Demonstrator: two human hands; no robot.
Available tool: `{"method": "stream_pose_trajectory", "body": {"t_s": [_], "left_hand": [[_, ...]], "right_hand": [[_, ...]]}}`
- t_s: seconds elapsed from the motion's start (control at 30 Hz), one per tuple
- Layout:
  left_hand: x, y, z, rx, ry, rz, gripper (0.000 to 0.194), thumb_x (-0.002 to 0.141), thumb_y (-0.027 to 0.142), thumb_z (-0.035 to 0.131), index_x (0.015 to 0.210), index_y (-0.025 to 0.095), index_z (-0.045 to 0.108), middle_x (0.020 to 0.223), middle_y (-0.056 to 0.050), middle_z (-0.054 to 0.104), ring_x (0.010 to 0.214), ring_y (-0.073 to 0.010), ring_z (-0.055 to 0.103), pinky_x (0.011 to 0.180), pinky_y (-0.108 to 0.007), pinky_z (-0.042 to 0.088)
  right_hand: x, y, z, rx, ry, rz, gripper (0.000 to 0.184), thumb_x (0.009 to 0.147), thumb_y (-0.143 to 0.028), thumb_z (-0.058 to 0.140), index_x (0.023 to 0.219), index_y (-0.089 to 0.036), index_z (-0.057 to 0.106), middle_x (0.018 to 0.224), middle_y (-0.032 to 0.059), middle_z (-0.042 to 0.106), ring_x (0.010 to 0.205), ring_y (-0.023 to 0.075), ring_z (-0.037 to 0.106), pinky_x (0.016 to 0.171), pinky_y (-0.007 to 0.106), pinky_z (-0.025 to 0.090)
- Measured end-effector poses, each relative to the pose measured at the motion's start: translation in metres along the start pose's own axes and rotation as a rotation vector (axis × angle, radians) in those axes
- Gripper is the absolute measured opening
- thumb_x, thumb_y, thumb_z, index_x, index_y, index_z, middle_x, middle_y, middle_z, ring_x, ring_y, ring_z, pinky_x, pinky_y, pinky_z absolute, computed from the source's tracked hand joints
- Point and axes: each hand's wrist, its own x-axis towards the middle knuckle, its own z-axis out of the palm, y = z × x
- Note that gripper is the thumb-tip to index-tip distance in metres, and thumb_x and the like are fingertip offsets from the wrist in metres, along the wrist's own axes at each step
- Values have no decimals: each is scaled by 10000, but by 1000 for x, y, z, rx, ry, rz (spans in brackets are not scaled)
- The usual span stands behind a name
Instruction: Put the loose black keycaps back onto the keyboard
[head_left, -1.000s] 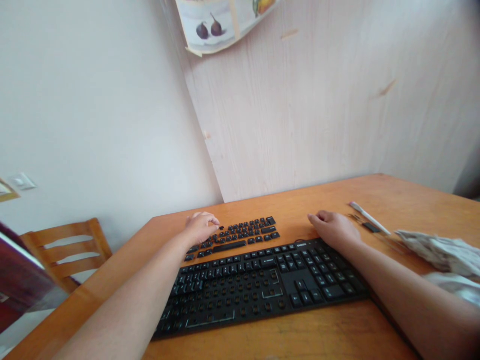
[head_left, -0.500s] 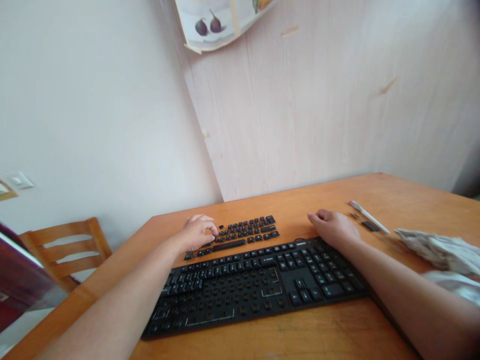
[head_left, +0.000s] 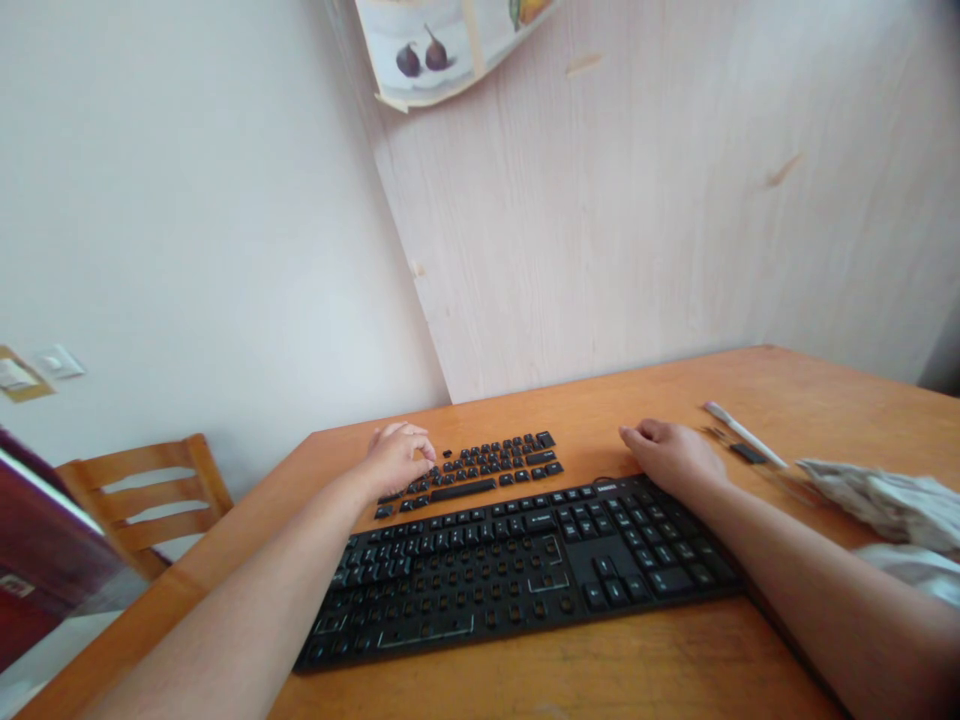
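Note:
A black keyboard (head_left: 517,565) lies on the orange wooden table (head_left: 660,660), many of its keycaps removed so bare sockets show. Behind it, several loose black keycaps (head_left: 487,468) are laid out in rows. My left hand (head_left: 396,458) rests at the left end of those rows, fingers curled down onto the keycaps; whether it holds one is hidden. My right hand (head_left: 670,455) lies on the table at the keyboard's back right corner, fingers curled loosely, nothing visible in it.
A white pen-like tool (head_left: 742,435) and a small dark part (head_left: 748,454) lie right of my right hand. A crumpled grey cloth (head_left: 877,500) sits at the far right. A wooden chair (head_left: 135,500) stands left of the table. Walls close behind.
My left hand has shifted slightly along the left end of the keycap rows. My right hand has stayed put. The view has moved a little.

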Motion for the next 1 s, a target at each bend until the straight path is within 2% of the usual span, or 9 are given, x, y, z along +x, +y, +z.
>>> {"method": "stream_pose_trajectory", "body": {"t_s": [0.17, 0.43, 0.6, 0.8, 1.0], "left_hand": [[18, -2, 7, -21, 25, -8, 162, 787, 399, 635, 871, 333, 756, 1152, 30, 705, 1207, -236, 528, 1084, -383, 334], [36, 11, 15, -35, 30, -96, 138, 772, 417, 644, 777, 333, 753, 1073, 34, 729, 1178, -272, 527, 1050, -436, 350], [36, 16, 14, -39, 38, -133, 137, 766, 396, 635, 761, 325, 751, 1085, 32, 723, 1171, -276, 514, 1030, -459, 342], [31, 20, 13, -59, 22, -115, 121, 762, 361, 637, 724, 318, 744, 1038, 36, 726, 1191, -284, 483, 1050, -530, 273], [32, 16, 15, -57, 13, -112, 102, 743, 389, 666, 755, 322, 742, 1106, 19, 704, 1204, -306, 481, 1049, -562, 273]], "right_hand": [[-1, -1, -1, 9, -10, 6, 488, 893, -593, 350, 735, -243, 651, 782, 84, 680, 767, 244, 629, 557, 298, 342], [0, 0, 1, 23, 8, 0, 487, 891, -593, 368, 711, -237, 648, 751, 81, 678, 731, 230, 625, 546, 291, 330], [-1, -1, 0, 15, 8, 2, 484, 896, -586, 367, 716, -238, 651, 752, 77, 686, 716, 224, 625, 543, 288, 326], [-2, -2, -1, 20, 4, 12, 480, 890, -588, 370, 733, -247, 668, 765, 84, 683, 744, 238, 622, 562, 300, 342], [-1, -2, -1, 13, -17, 23, 499, 886, -609, 341, 733, -248, 649, 777, 85, 678, 776, 241, 628, 578, 300, 348]]}}
